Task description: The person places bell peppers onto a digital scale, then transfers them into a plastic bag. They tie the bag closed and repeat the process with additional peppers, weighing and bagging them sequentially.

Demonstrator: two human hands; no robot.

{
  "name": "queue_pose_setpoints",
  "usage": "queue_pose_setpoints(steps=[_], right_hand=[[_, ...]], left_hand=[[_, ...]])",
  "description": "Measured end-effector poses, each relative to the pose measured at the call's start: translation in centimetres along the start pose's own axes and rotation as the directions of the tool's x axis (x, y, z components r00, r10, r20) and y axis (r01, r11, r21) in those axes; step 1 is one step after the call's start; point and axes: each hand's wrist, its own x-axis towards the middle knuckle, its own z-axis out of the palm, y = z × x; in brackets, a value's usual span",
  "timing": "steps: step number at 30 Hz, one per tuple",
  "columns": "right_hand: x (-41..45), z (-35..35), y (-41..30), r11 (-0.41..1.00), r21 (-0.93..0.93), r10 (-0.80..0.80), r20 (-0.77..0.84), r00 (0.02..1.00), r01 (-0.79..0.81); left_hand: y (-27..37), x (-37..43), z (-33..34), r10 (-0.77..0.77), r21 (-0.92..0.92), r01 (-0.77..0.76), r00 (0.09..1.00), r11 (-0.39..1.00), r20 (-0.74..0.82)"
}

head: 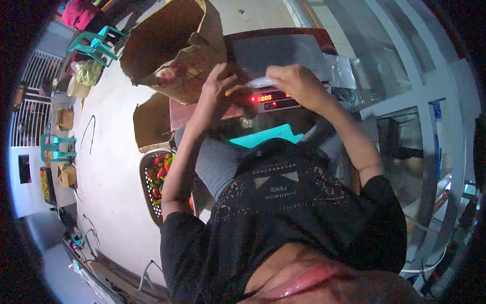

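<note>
A clear plastic bag point(260, 82) is stretched between my two hands above a digital weighing scale. My right hand point(294, 81) pinches its whitish, bunched end. Across from it, my left hand point(222, 81) has its fingers closed at the other end. A thin orange-tan piece point(233, 90) shows just below the left fingers; what it is stays unclear. Under the bag, the scale's front panel point(279, 100) shows lit red digits. The scale's dark flat platform point(277, 49) lies beyond my hands. A dark, blurred patch beneath the bag cannot be made out.
A large open cardboard box point(209, 41) stands left of the scale, with another carton point(150, 121) nearer me. By my left arm sits a white basket point(144, 171) of red and green peppers point(157, 190). Clear plastic point(343, 76) lies right of the scale. Teal chairs point(91, 43) stand farther left.
</note>
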Motion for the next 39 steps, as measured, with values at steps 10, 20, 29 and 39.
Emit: queue_pose_setpoints(steps=[10, 20, 29, 39], right_hand=[[-5.6, -2.4, -2.8, 1.000, -0.006, 0.027, -0.026, 0.999, -0.027], [1.2, -4.0, 8.4, 1.000, -0.010, -0.002, -0.343, 0.939, -0.002], [1.5, 9.7, -0.2, 0.949, 0.316, 0.136, -0.442, 0.887, 0.012], [4.6, -1.9, 7.5, 0.877, 0.257, -0.274, -0.426, 0.862, 0.406]], left_hand=[[-0.5, 0.3, -0.1, 0.118, 0.219, -0.128, 0.991, 0.967, 0.055], [4.4, 3.2, 0.0, -0.207, -0.418, 0.208, 0.977, 0.884, 0.048], [-3.8, 7.1, 3.6, -0.240, -0.177, 0.172, 0.817, 0.969, -0.525], [2.0, 4.3, 2.7, -0.144, -0.492, 0.118, 0.989, 0.863, -0.016]])
